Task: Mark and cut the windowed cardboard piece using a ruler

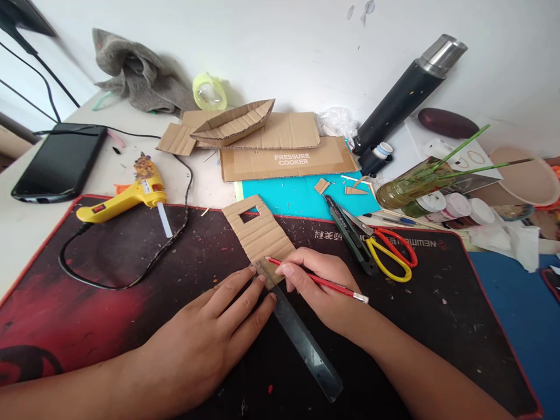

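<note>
A red pencil is pinched in my right hand, its tip on a small cardboard piece that has a rectangular hole near its far end. Across the near part of that piece lies a clear ruler, reaching toward me over the dark mat. My left hand lies with fingers stretched out, the fingertips pressing on the ruler and cardboard. Part of the cardboard's near edge is hidden under my hands.
A yellow glue gun with a looping cord sits at left, near a black phone. Scissors and a utility knife lie at right. Behind are cardboard sheets, a cardboard boat shape, a thermos and a plant jar.
</note>
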